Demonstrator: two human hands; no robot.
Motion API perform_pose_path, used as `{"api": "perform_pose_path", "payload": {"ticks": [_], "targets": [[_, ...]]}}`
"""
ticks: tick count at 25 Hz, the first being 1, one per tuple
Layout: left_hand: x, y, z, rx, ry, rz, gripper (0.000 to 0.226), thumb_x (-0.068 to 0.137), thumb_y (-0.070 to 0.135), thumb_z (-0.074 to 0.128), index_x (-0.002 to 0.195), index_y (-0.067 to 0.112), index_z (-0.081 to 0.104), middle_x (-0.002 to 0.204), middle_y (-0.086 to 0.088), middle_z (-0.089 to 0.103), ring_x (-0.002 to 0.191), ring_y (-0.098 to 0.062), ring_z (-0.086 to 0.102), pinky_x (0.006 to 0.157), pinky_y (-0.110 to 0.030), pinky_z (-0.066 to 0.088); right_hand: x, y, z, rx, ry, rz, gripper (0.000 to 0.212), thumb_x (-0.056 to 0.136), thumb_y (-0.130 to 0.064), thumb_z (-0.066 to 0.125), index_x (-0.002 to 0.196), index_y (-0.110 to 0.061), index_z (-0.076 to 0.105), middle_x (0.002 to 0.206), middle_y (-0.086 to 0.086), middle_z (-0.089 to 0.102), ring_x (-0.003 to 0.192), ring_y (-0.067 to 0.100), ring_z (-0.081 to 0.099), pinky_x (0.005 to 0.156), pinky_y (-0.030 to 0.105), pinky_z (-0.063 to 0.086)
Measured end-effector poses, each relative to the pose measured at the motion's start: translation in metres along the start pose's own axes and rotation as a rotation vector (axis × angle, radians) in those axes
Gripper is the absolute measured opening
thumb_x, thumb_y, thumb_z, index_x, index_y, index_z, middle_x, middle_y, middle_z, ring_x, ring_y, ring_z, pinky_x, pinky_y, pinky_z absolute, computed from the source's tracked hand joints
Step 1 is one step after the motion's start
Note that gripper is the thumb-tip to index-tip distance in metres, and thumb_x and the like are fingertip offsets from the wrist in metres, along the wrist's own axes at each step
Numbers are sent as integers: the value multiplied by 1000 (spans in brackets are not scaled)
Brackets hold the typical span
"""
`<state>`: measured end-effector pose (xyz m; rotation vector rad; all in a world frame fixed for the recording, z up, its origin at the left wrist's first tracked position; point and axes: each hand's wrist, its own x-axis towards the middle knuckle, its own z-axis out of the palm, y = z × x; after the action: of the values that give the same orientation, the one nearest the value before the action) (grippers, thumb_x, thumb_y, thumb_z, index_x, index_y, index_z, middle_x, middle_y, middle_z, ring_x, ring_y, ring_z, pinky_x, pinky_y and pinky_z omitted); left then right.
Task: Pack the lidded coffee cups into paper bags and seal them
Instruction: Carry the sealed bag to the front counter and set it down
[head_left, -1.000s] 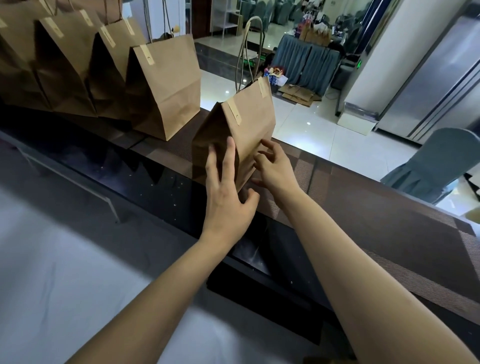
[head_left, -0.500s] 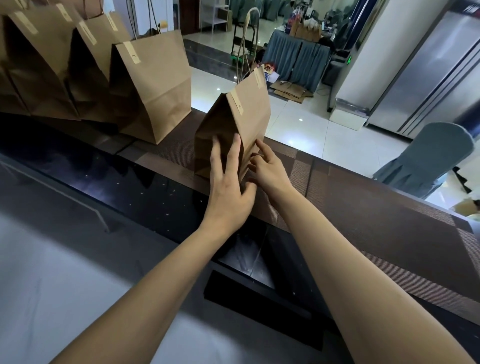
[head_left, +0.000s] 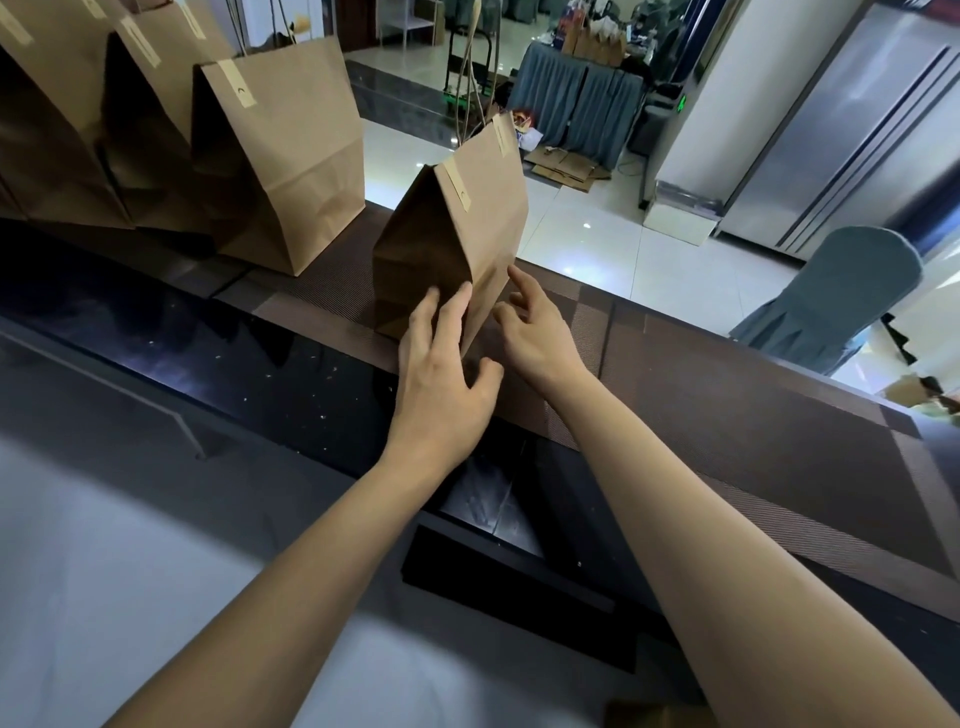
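A brown paper bag (head_left: 470, 218) stands upright on the brown woven mat (head_left: 727, 415) of the counter, its top folded shut with tape strips and its cord handles sticking up. My left hand (head_left: 441, 364) has straight fingers lying against the bag's near lower corner. To the right, my right hand (head_left: 535, 327) hovers with loosely spread fingers, the index fingertip touching the bag's right lower edge. No coffee cup is visible; the bag's inside is hidden.
Several other taped paper bags (head_left: 291, 156) stand in a row on the counter to the left. A black glossy counter ledge (head_left: 260, 374) runs in front of the mat. Beyond the counter lie a tiled floor, a covered chair (head_left: 831, 301) and steel refrigerators (head_left: 857, 130).
The bag has slid farther onto the mat, toward the row of bags. My right hand has eased off the bag's side and its fingers have spread. My left hand stays flat against the bag.
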<state>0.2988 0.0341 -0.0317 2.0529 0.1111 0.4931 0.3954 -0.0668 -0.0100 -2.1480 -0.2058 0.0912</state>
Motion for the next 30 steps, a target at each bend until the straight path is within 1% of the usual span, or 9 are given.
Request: {"api": "perform_pose_path", "payload": {"ticks": [2, 5, 8, 11, 13, 16, 23, 28, 30], "targets": [[-4, 1, -3, 69, -33, -34, 70, 95, 21, 60, 157, 31, 30, 165, -3, 22, 150, -26, 20, 121, -43, 27, -7, 3, -8, -109, 7, -27, 57, 102, -29, 50, 157, -26, 33, 147, 12, 51, 135, 24, 50, 114, 39, 39], [-12, 5, -5, 108, -77, -43, 65, 96, 24, 59, 155, 31, 34, 163, -3, 26, 148, -27, 22, 121, -44, 26, -21, 7, -25, -196, 22, -21, 57, 103, -29, 49, 157, -25, 32, 149, 13, 48, 135, 26, 49, 113, 37, 37], [-24, 15, -4, 121, -138, -11, 59, 97, 27, 58, 153, 31, 39, 160, -1, 30, 147, -26, 24, 120, -42, 26, -41, 6, -48, -257, 57, -3, 57, 103, -31, 48, 157, -25, 32, 150, 12, 46, 137, 25, 46, 114, 38, 36], [-37, 29, 2, 114, -213, 37, 56, 98, 27, 57, 152, 31, 41, 158, 1, 33, 146, -24, 26, 120, -39, 24, -70, 6, -77, -294, 108, 6, 57, 103, -33, 49, 157, -25, 33, 150, 10, 46, 134, 26, 48, 113, 39, 38], [-48, 42, 11, 117, -263, 88, 54, 98, 28, 58, 150, 30, 44, 156, 0, 36, 146, -24, 27, 120, -39, 23, -97, 9, -97, -307, 146, 24, 56, 103, -33, 50, 156, -26, 35, 150, 10, 47, 133, 27, 49, 112, 39, 39], [-68, 64, 21, 119, -327, 169, 50, 98, 27, 59, 147, 27, 48, 151, -1, 42, 144, -23, 31, 117, -34, 22, -140, 17, -125, -328, 189, 49, 56, 102, -36, 52, 156, -27, 35, 151, 10, 47, 134, 26, 49, 112, 41, 40], [-129, 109, 33, 106, -398, 319, 45, 98, 26, 59, 143, 24, 53, 147, 1, 46, 141, -21, 34, 113, -28, 23, -247, 22, -180, -311, 299, 87, 54, 102, -40, 52, 154, -30, 38, 149, 6, 49, 133, 23, 50, 112, 41, 41], [-181, 133, 42, 94, -513, 392, 46, 99, 29, 58, 144, 26, 51, 146, 4, 47, 139, -19, 36, 113, -28, 25, -331, 23, -213, -269, 390, 100, 52, 103, -40, 52, 153, -32, 40, 146, 5, 52, 130, 18, 52, 109, 36, 42], [-203, 138, 44, 103, -558, 404, 47, 99, 30, 58, 145, 28, 50, 147, 4, 47, 138, -18, 37, 115, -32, 28, -361, 28, -220, -250, 404, 114, 52, 103, -40, 52, 153, -33, 40, 145, 4, 52, 128, 16, 53, 108, 36, 43]]}}
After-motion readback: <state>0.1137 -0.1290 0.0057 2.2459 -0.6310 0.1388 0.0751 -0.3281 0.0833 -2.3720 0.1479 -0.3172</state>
